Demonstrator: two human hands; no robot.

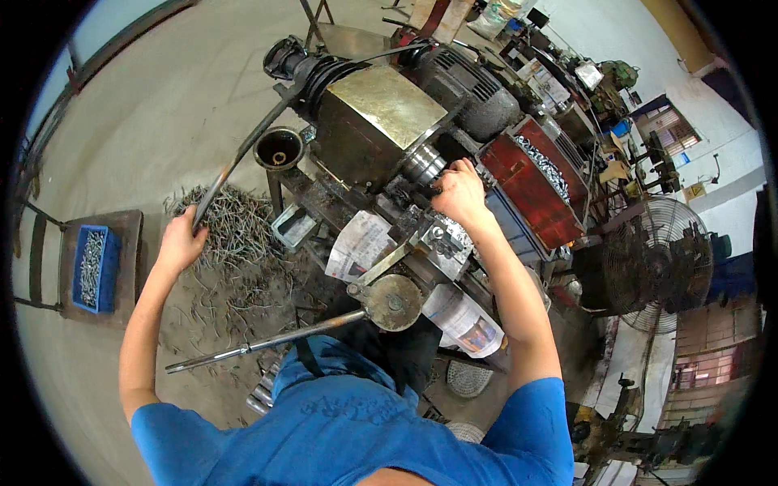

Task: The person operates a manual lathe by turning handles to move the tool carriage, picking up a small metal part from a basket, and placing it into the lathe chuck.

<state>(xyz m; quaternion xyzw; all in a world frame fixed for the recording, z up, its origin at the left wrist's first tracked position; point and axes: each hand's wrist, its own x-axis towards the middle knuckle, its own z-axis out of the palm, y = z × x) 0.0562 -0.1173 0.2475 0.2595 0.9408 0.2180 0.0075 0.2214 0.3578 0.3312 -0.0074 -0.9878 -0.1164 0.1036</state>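
My left hand (182, 240) is closed round the lower end of a long metal lever (235, 159), which runs up to the far left end of a small lathe-like machine (340, 150). My right hand (460, 194) is at the bright round spindle nose (424, 164), its fingers bent together. What they pinch, if anything, is hidden. Just below that hand sits a metal tool block (444, 243). Nearer to me, a second long bar (275, 339) sticks out leftward from a round metal hub (394, 303); neither hand touches it.
A heap of metal scraps (231, 227) lies on the floor at left. Beyond it stands a blue bin (96, 269) of small metal parts. A red bin (535, 186) holds more parts to the right of the machine. A large fan (658, 263) stands farther right.
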